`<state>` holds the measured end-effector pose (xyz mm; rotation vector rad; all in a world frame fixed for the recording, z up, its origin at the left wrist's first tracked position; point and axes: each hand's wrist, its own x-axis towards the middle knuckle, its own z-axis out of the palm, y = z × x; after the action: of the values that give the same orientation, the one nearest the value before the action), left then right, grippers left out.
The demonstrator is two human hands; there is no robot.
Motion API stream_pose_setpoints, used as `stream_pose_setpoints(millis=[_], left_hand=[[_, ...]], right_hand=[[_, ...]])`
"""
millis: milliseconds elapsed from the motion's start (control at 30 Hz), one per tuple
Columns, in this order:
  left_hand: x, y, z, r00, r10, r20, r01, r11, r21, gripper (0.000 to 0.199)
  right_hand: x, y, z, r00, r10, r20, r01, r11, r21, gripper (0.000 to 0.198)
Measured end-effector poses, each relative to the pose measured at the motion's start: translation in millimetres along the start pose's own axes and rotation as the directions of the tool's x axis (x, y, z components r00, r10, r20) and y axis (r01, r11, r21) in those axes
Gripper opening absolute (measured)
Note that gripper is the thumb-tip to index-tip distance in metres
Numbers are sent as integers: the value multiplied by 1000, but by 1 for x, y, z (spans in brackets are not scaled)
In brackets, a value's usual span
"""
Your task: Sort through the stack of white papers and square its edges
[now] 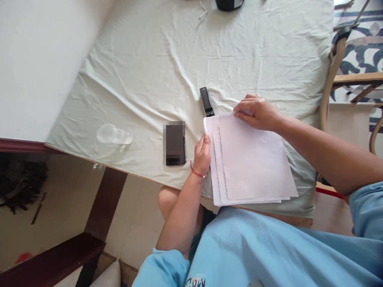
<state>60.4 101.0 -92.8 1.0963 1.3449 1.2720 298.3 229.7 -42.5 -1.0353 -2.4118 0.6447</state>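
A small stack of white paper sheets (257,163) lies at the table's front edge, its sheets slightly fanned at the left and bottom. My left hand (202,154), with a red string on its wrist, is closed on the stack's left edge, thumb on top. At the top edge, my right hand (255,111) pinches the sheets between thumb and fingers. Just beyond the upper left corner lies a small black oblong object (206,101) with a shiny end, perhaps a stapler. A dark rectangular object (175,143), blurred by pixelation, rests left of my left hand.
A pale wrinkled cloth (143,79) covers the table. Toward its left side a clear plastic bottle or cup (114,134) lies on its side. A black rounded object (229,4) and a white cable (203,11) are at the far edge. A wooden chair (332,75) stands at the right.
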Motion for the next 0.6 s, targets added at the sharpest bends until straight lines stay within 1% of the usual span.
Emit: stream_pose_setpoints(millis=[167,300,467,600], left_hand=[[0,-1,0,999,34,3,-34,998,50,54],[-1,0,1,999,43,26,-44,998,49,54],[-1,4,1,999,39,-1,-39,997,73,57],[-1,4,0,1000,29,6,-30,999,45,57]], right_hand=[[0,-4,-1,1000,11,-10,-11,1000,-26,31],[1,-7,-1,1000,14,7,-14,999,-39,30],[2,-9,0,997,42,-68,-42,999,7,31],[3,-11,-2,994,6,-108,-6,1000,3,28]])
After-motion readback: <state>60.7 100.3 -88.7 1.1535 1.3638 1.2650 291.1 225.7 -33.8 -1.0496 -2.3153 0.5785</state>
